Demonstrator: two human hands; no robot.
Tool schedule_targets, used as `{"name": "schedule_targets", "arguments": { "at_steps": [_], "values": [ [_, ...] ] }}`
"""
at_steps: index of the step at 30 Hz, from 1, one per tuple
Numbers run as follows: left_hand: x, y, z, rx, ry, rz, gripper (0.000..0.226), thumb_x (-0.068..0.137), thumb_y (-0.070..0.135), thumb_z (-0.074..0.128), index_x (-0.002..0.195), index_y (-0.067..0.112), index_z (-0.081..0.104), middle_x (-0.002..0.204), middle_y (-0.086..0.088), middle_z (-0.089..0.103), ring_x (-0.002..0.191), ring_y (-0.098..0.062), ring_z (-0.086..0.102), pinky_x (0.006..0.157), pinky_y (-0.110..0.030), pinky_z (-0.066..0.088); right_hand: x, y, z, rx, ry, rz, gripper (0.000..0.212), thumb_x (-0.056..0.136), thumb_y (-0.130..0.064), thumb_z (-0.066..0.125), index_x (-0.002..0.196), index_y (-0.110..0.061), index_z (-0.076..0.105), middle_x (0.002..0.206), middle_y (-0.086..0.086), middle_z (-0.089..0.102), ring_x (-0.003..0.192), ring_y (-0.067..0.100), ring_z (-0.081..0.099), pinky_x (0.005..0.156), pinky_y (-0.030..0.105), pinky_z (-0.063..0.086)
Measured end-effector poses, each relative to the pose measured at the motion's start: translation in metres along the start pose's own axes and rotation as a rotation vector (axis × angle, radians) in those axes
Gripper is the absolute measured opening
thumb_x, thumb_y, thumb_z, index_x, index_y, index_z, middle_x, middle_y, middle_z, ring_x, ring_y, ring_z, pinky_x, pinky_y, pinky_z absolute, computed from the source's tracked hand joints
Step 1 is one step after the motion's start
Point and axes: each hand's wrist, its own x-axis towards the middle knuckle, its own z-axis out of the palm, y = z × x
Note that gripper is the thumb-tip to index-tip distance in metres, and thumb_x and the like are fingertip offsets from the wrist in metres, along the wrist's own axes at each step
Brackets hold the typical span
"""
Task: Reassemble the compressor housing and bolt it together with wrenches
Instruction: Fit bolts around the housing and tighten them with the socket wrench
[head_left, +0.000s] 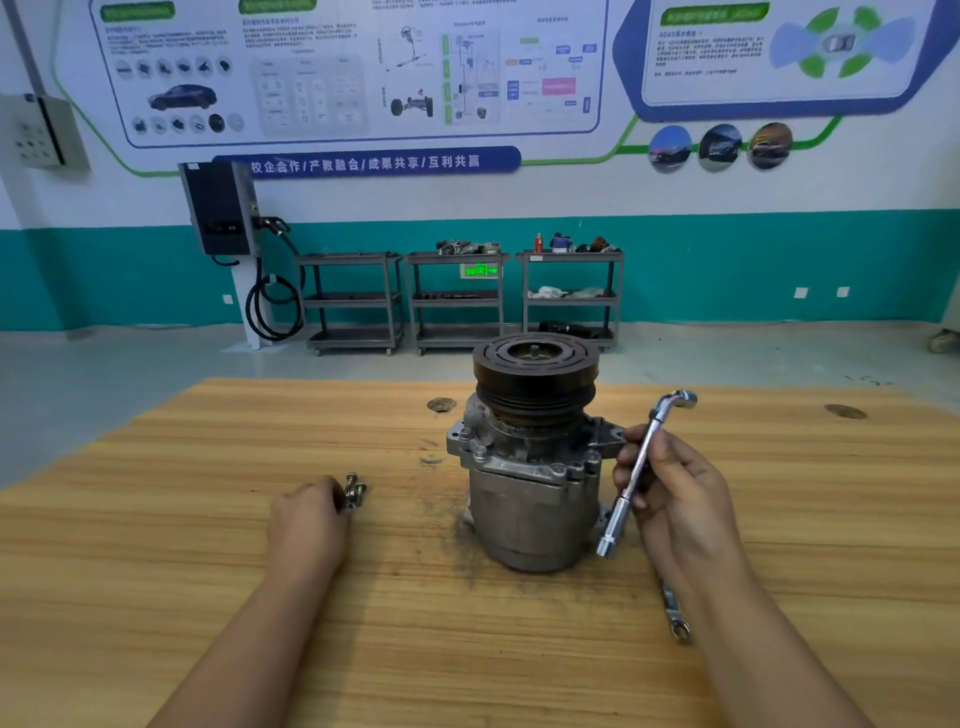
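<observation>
chrome socket wrench gripped in right hand; left hand pinches bolts beside compressor.

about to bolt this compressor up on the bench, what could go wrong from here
The compressor stands on end, unclamped on the table, pulley on top; torque from the socket wrench in the right hand may tip or spin it.
The loose bolts the left hand pinches could roll away.
The spare wrench lying under the right forearm may get knocked aside.
</observation>
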Motion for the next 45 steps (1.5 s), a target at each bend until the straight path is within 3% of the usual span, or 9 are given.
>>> {"name": "schedule_targets", "arguments": {
  "at_steps": [6, 11, 15, 20, 27, 31, 34, 37, 45],
  "values": [
    [-0.009, 0.007, 0.002, 0.03, -0.02, 0.13, 0.023, 0.091, 0.014, 0.054, 0.113, 0.007, 0.056, 0.118, -0.015, 0.057, 0.108, -0.034, 0.049, 0.09, -0.037, 0.037, -0.003, -0.002, 0.001, 0.03, 0.038, 0.049, 0.023, 0.088, -0.015, 0.048, 0.077, -0.008, 0.067, 0.057, 0.001, 0.062, 0.046, 0.01, 0.057, 0.036, 0.014, 0.034],
    [-0.036, 0.041, -0.021, -0.424, 0.07, 0.167, 0.004, 0.089, 0.01, 0.06, 0.089, 0.012, 0.057, 0.097, -0.006, 0.066, 0.098, -0.026, 0.06, 0.077, -0.034, 0.045, -0.002, -0.002, -0.001, 0.033, 0.05, 0.086, 0.019, 0.086, -0.016, 0.05, 0.082, -0.005, 0.064, 0.057, 0.002, 0.062, 0.046, 0.011, 0.057, 0.036, 0.014, 0.034],
    [-0.07, 0.084, -0.058, -0.845, 0.224, 0.239, 0.015, 0.088, 0.019, 0.063, 0.082, 0.031, 0.056, 0.085, 0.019, 0.066, 0.088, 0.006, 0.061, 0.064, -0.011, 0.044, -0.001, -0.002, 0.0, 0.016, 0.049, 0.086, 0.019, 0.087, -0.016, 0.05, 0.082, -0.003, 0.063, 0.056, 0.003, 0.061, 0.046, 0.012, 0.057, 0.036, 0.015, 0.032],
    [-0.094, 0.129, -0.069, -1.091, 0.091, 0.291, 0.008, 0.087, 0.022, 0.061, 0.083, 0.029, 0.06, 0.081, 0.015, 0.068, 0.08, 0.005, 0.062, 0.065, -0.009, 0.045, -0.001, -0.002, -0.003, 0.009, 0.048, 0.085, 0.019, 0.089, -0.014, 0.048, 0.084, -0.003, 0.063, 0.057, 0.002, 0.061, 0.047, 0.012, 0.057, 0.037, 0.016, 0.032],
    [-0.095, 0.153, -0.051, -0.904, 0.203, 0.322, 0.019, 0.088, 0.016, 0.063, 0.079, 0.031, 0.057, 0.077, 0.013, 0.064, 0.077, -0.001, 0.059, 0.067, -0.012, 0.045, 0.001, 0.0, -0.005, 0.001, 0.032, 0.08, 0.019, 0.089, -0.015, 0.049, 0.083, -0.004, 0.063, 0.057, 0.002, 0.061, 0.047, 0.012, 0.057, 0.038, 0.015, 0.033],
    [-0.122, 0.148, -0.032, -0.717, 0.43, 0.628, 0.017, 0.093, 0.029, 0.052, 0.095, 0.012, 0.056, 0.096, -0.002, 0.056, 0.092, -0.016, 0.05, 0.084, -0.031, 0.046, 0.0, 0.002, -0.003, -0.003, 0.017, 0.071, 0.02, 0.079, -0.022, 0.053, 0.083, -0.005, 0.063, 0.058, 0.002, 0.062, 0.048, 0.012, 0.057, 0.039, 0.015, 0.033],
    [-0.147, 0.134, -0.008, -0.311, -0.023, 1.012, 0.03, 0.093, 0.04, 0.043, 0.114, 0.019, 0.048, 0.112, -0.003, 0.053, 0.107, -0.015, 0.046, 0.093, -0.025, 0.04, 0.003, 0.003, -0.006, -0.005, 0.01, 0.061, 0.018, 0.083, -0.02, 0.052, 0.082, -0.006, 0.063, 0.057, 0.001, 0.062, 0.046, 0.011, 0.057, 0.04, 0.015, 0.031],
    [-0.149, 0.127, 0.002, -0.238, -0.243, 0.898, 0.03, 0.095, 0.026, 0.042, 0.122, 0.017, 0.05, 0.123, -0.002, 0.046, 0.118, -0.017, 0.036, 0.104, -0.025, 0.028, 0.003, 0.004, -0.006, -0.004, 0.014, 0.064, 0.019, 0.09, -0.015, 0.048, 0.082, -0.007, 0.063, 0.057, 0.0, 0.061, 0.046, 0.01, 0.056, 0.039, 0.014, 0.032],
    [-0.143, 0.128, 0.003, -0.365, -0.091, 0.656, 0.03, 0.087, 0.014, 0.056, 0.117, 0.016, 0.06, 0.111, -0.003, 0.052, 0.105, -0.019, 0.049, 0.091, -0.024, 0.036, 0.002, 0.004, -0.01, 0.018, -0.017, 0.075, 0.019, 0.086, -0.02, 0.052, 0.08, -0.01, 0.067, 0.06, 0.001, 0.062, 0.05, 0.01, 0.057, 0.041, 0.015, 0.035]
  ]
}}
